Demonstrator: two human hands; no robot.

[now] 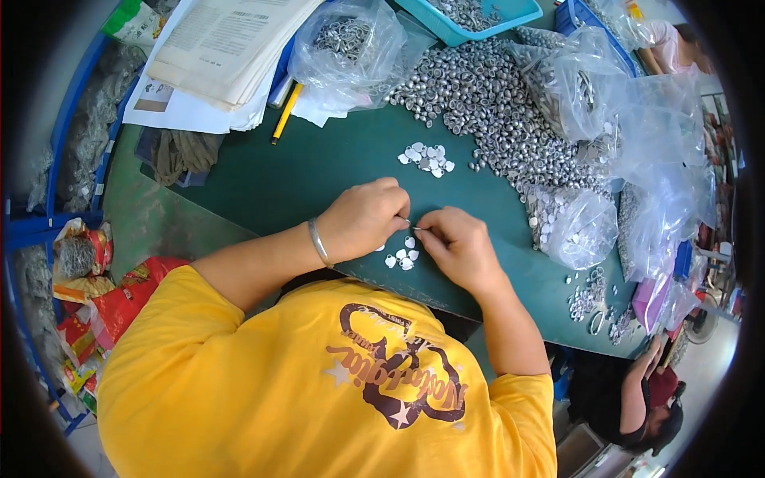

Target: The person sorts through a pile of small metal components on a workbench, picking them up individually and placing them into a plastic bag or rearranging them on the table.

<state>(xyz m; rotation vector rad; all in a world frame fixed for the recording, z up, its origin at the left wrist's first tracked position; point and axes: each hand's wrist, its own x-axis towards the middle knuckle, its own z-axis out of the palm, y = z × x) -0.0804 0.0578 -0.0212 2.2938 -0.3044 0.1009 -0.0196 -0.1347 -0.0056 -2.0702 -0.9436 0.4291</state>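
My left hand, with a silver bangle on its wrist, and my right hand meet above the near edge of the green table. Both hands are closed in a pinch, fingertips almost touching. Between them shows a thin, small metal piece, too small to name; each hand's fingers are at one end of it. Just below the fingertips lie several small flat silver-white pieces, some heart-shaped. Beyond my hands sits a second cluster of similar flat pieces.
A wide heap of small domed metal parts spreads over the far right, beside clear plastic bags. Papers, a yellow pen and a teal tray are at the back. Metal rings lie right. Another person is at lower right.
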